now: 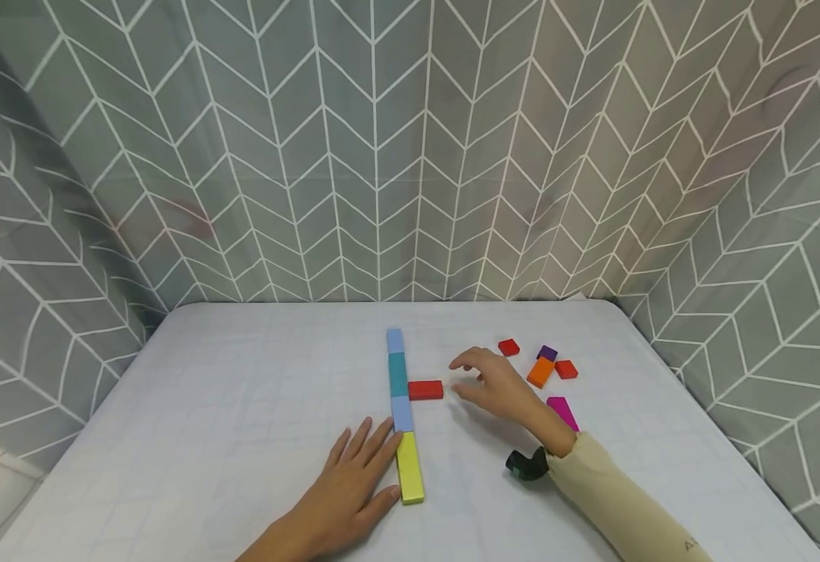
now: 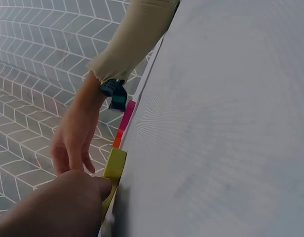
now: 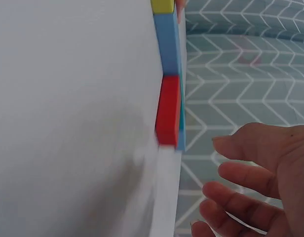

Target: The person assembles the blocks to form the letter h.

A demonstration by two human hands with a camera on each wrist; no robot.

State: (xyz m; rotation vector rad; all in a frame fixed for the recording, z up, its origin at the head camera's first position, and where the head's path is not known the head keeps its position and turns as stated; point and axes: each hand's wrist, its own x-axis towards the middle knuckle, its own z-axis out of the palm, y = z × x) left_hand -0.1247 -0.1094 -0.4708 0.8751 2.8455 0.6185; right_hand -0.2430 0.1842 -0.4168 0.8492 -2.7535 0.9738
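On the white table, your left hand rests with fingers extended, its thumb touching the yellow block, while your right hand is poised above the surface, thumb and fingers wide apart in a loose curve. The yellow block forms the near end of a straight row; the teal block lies farther along, the red block projects from the row's right side beside it, and two blue blocks adjoin the teal block's ends.
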